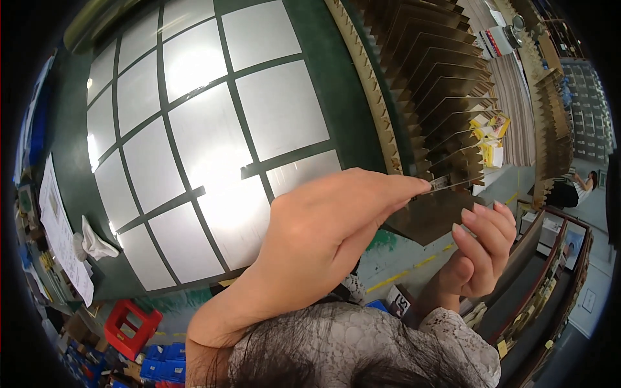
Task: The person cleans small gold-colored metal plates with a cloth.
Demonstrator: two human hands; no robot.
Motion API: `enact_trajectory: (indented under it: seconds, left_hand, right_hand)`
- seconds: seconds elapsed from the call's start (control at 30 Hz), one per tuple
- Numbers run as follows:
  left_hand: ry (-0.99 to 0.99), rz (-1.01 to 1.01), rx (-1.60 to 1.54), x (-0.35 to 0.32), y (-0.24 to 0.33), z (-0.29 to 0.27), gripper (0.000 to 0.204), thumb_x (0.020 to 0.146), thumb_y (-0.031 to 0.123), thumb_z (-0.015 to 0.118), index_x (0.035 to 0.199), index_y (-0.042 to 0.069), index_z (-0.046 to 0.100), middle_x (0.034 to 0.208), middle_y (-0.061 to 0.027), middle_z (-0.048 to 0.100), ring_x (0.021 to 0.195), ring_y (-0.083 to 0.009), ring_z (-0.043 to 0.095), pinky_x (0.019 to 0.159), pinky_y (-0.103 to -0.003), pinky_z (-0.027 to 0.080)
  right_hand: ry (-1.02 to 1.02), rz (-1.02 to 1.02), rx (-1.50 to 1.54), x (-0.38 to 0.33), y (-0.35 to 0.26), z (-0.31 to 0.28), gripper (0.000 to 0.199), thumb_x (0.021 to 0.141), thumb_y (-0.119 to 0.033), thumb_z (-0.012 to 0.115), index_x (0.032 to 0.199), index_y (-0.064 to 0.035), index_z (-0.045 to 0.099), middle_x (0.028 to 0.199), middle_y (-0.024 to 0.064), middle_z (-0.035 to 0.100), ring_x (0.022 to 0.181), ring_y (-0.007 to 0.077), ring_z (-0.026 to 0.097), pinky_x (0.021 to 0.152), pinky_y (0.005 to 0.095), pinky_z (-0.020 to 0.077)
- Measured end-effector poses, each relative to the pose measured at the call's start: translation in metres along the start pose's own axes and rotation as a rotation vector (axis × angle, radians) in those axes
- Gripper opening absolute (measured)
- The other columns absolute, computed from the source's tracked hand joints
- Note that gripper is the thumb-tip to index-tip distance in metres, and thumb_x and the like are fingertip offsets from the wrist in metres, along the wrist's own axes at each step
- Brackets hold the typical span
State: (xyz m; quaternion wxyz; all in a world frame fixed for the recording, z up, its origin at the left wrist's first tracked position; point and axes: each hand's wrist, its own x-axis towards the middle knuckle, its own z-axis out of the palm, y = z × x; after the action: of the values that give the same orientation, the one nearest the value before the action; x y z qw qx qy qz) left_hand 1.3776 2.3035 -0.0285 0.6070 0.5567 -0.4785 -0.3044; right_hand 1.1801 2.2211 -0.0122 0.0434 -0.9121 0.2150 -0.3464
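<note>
My left grip [336, 223]: nearly closed at a brown sheet [424, 218], hold unclear; right grip [484, 249]: half-curled, empty. Laid: pale panels [282, 110], green counter [352, 103]. Apparently remaining: racked sheets [424, 55].

On my feed I see grey floor [402, 257], yellow lines [396, 279], a red stool [151, 323] and a brightly lit green counter [343, 97].

Bright light, white glare across pale panels [208, 132], bowed fisheye edges, dark corners
</note>
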Motion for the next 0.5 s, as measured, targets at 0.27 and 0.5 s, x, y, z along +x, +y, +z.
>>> enact_trajectory:
  seconds: [0.27,0.5]
  left_hand:
    - [-0.038,-0.009,0.024,-0.002,-0.0008,0.0024,0.026,0.079,-0.007,0.063,0.102,0.003,0.07,0.089,-0.0085,0.07,0.075,-0.017,0.065,0.064,-0.024,0.05]
    - [-0.01,0.011,0.042,-0.0042,-0.0029,0.0044,0.025,0.079,-0.006,0.064,0.102,0.003,0.07,0.088,-0.0073,0.07,0.074,-0.0175,0.065,0.063,-0.024,0.05]
  right_hand:
    - [-0.026,-0.022,-0.013,-0.0016,0.0034,-0.002,0.038,0.099,-0.041,0.04,0.091,-0.0154,0.068,0.099,0.0021,0.063,0.095,0.0218,0.058,0.09,0.0441,0.0418]
    - [-0.023,-0.033,0.002,-0.0012,0.005,0.0001,0.039,0.099,-0.041,0.04,0.09,-0.0149,0.067,0.099,0.0023,0.063,0.095,0.022,0.058,0.09,0.044,0.0418]
